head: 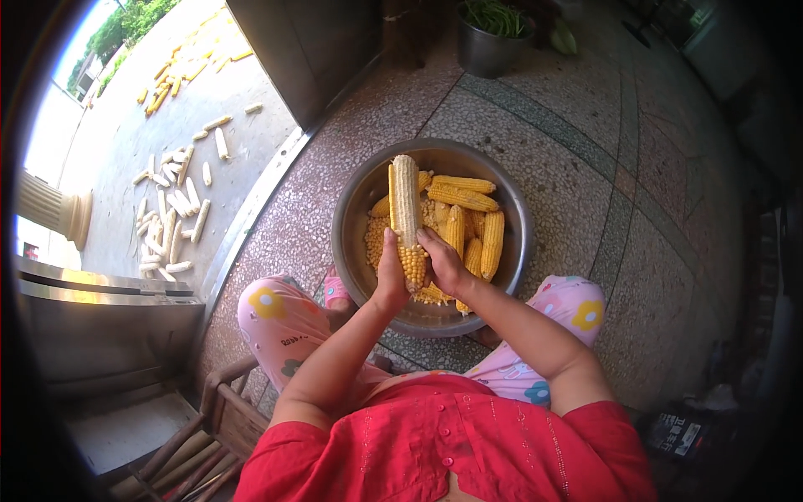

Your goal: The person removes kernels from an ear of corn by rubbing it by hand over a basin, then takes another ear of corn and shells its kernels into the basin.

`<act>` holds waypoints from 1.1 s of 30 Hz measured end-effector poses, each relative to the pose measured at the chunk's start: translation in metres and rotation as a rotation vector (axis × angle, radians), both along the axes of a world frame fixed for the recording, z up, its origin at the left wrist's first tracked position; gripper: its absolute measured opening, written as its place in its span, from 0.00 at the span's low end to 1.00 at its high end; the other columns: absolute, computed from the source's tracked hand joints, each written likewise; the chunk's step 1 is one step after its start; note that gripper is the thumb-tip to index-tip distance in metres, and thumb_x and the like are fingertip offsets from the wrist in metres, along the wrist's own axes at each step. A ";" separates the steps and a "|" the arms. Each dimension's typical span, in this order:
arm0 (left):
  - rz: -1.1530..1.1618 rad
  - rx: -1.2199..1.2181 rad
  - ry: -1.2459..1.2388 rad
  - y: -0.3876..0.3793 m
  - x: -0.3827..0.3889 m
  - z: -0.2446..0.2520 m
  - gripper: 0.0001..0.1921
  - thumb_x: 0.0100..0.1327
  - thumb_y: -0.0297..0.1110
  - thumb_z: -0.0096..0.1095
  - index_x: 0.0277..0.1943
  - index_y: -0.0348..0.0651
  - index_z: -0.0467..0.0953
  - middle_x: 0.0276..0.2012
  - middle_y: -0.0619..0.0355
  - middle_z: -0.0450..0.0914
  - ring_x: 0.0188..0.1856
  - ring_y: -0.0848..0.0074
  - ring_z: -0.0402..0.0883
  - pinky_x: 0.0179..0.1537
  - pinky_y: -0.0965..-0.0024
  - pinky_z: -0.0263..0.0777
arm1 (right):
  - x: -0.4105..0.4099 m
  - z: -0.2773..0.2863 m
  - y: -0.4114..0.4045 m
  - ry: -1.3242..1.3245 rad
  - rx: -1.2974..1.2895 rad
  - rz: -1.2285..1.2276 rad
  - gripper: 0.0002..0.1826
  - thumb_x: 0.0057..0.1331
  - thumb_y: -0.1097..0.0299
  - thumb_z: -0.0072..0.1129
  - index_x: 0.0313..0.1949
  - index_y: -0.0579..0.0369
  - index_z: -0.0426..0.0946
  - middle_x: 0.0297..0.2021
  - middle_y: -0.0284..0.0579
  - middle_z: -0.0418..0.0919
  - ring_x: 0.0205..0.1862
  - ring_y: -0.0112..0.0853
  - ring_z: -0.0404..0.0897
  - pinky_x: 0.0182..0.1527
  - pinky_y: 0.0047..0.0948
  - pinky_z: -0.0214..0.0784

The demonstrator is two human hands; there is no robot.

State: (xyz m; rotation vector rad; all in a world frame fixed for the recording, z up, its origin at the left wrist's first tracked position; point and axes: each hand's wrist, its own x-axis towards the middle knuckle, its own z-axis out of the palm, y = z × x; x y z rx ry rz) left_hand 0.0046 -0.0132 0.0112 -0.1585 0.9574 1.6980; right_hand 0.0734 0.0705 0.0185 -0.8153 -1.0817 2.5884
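Note:
Both hands hold one corn cob (pixel 406 201) above a wide metal basin (pixel 352 188). Its upper part is mostly bare and pale, with a strip of yellow kernels along the left side; kernels still cover its lower end. My left hand (pixel 390 276) grips the lower left side, thumb pointing up. Against the right side rests my right hand (pixel 444 263), its thumb on the cob and its fingers partly hidden. Several full yellow corn cobs (pixel 492 241) lie in the basin on loose kernels (pixel 376 238).
Bare cobs (pixel 169 232) lie outside the doorway at left, with yellow corn (pixel 166 85) beyond. A metal threshold (pixel 251 219) borders the speckled floor. A metal bucket of greens (pixel 489 50) stands ahead. A wooden rack or chair (pixel 235 414) is at lower left.

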 end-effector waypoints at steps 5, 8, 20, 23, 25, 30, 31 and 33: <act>0.189 -0.080 0.109 0.003 -0.001 -0.026 0.27 0.66 0.57 0.35 0.46 0.40 0.69 0.30 0.57 0.76 0.27 0.75 0.76 0.25 0.73 0.71 | -0.003 0.012 -0.004 0.046 0.380 0.106 0.22 0.70 0.59 0.36 0.57 0.59 0.59 0.46 0.40 0.70 0.49 0.26 0.69 0.53 0.24 0.60; 0.256 -0.103 0.135 0.007 0.006 -0.026 0.26 0.68 0.54 0.36 0.48 0.36 0.69 0.33 0.56 0.75 0.29 0.77 0.74 0.30 0.75 0.70 | -0.001 -0.007 -0.007 0.033 0.550 0.043 0.22 0.71 0.58 0.36 0.57 0.60 0.60 0.47 0.41 0.70 0.51 0.27 0.67 0.55 0.24 0.57; 0.171 -0.231 0.588 -0.001 0.000 -0.024 0.28 0.69 0.54 0.31 0.47 0.34 0.70 0.31 0.56 0.75 0.28 0.78 0.73 0.29 0.75 0.69 | -0.003 0.004 -0.008 0.000 0.708 0.140 0.23 0.71 0.58 0.35 0.57 0.62 0.59 0.51 0.46 0.67 0.54 0.31 0.65 0.56 0.27 0.55; 0.178 -0.271 0.604 0.002 0.007 -0.013 0.28 0.69 0.53 0.30 0.47 0.34 0.70 0.30 0.55 0.75 0.26 0.78 0.72 0.27 0.74 0.68 | 0.002 -0.006 -0.008 -0.057 0.752 0.129 0.23 0.71 0.59 0.35 0.58 0.62 0.58 0.52 0.46 0.66 0.54 0.31 0.65 0.56 0.27 0.55; 0.169 -0.289 0.485 0.002 0.008 -0.011 0.28 0.69 0.53 0.30 0.47 0.34 0.70 0.29 0.55 0.75 0.26 0.79 0.71 0.26 0.75 0.67 | 0.004 -0.015 -0.007 -0.121 0.727 0.071 0.23 0.71 0.59 0.34 0.58 0.62 0.58 0.51 0.46 0.67 0.52 0.31 0.66 0.56 0.27 0.56; 0.210 -0.197 0.605 0.002 0.002 -0.028 0.27 0.70 0.50 0.31 0.51 0.32 0.68 0.35 0.51 0.75 0.34 0.73 0.75 0.37 0.73 0.69 | -0.006 -0.019 -0.005 -0.009 0.679 -0.021 0.20 0.70 0.57 0.37 0.50 0.62 0.65 0.42 0.52 0.73 0.44 0.42 0.74 0.46 0.33 0.64; 0.225 -0.191 0.770 0.003 0.002 -0.030 0.26 0.70 0.48 0.31 0.52 0.31 0.67 0.38 0.50 0.75 0.38 0.71 0.75 0.41 0.71 0.69 | -0.007 -0.018 -0.005 0.021 0.677 -0.001 0.20 0.70 0.57 0.37 0.49 0.62 0.65 0.41 0.52 0.73 0.43 0.42 0.74 0.45 0.34 0.65; 0.170 -0.187 0.779 -0.001 0.005 -0.023 0.26 0.71 0.48 0.31 0.54 0.30 0.65 0.42 0.48 0.75 0.42 0.69 0.74 0.45 0.70 0.67 | -0.007 -0.013 -0.011 -0.017 0.761 -0.012 0.20 0.70 0.57 0.37 0.49 0.62 0.65 0.41 0.53 0.73 0.42 0.43 0.75 0.44 0.35 0.65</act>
